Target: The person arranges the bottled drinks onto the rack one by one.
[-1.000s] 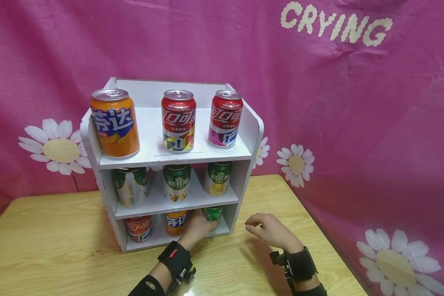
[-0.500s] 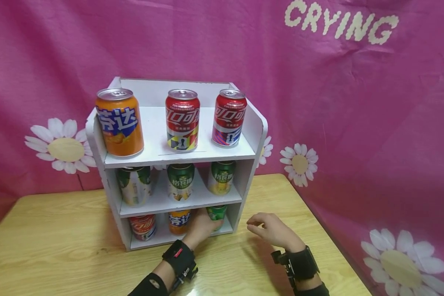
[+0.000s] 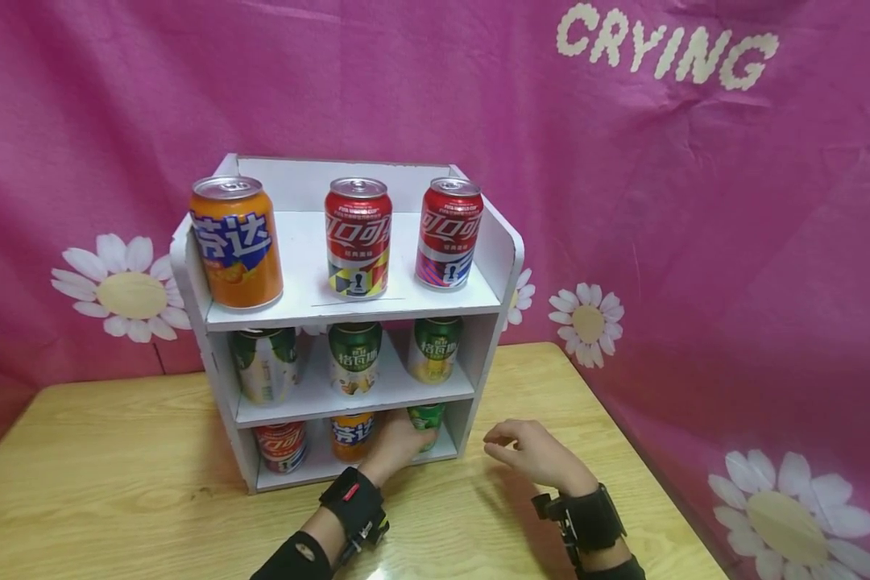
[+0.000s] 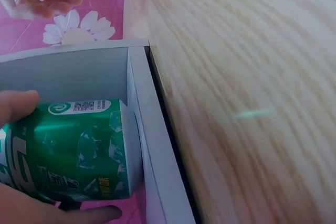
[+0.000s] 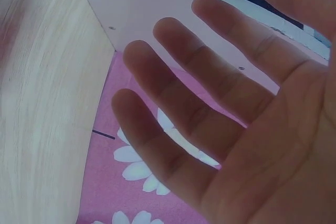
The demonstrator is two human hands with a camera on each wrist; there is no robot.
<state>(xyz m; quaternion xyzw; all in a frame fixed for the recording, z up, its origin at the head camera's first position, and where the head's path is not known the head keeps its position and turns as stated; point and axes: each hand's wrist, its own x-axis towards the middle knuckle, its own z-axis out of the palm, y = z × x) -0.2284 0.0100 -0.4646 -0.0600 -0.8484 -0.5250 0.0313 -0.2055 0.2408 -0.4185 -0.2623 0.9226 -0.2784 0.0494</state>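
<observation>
My left hand (image 3: 399, 443) reaches into the bottom level of the white shelf (image 3: 355, 310) and grips a green drink can (image 3: 426, 419) at its right end. In the left wrist view, thumb and fingers lie on either side of this can (image 4: 79, 150), whose base is at the shelf board. Just left of that hand stands an orange Fanta can (image 3: 351, 439), and further left a red cola can (image 3: 281, 445). My right hand (image 3: 540, 455) hovers over the table, right of the shelf. Its fingers (image 5: 205, 111) are spread, slightly bent, and hold nothing.
An orange can (image 3: 239, 250) and two red cola cans (image 3: 358, 242) stand on the top level. Green-and-white cans (image 3: 354, 358) line the middle level. A wooden table (image 3: 116, 451) carries the shelf, with a pink flowered cloth (image 3: 660, 201) behind and to the right.
The whole head view has shifted slightly, so the shelf appears a little further right. Both hands keep their places, the left on the green can; nothing else visibly moves.
</observation>
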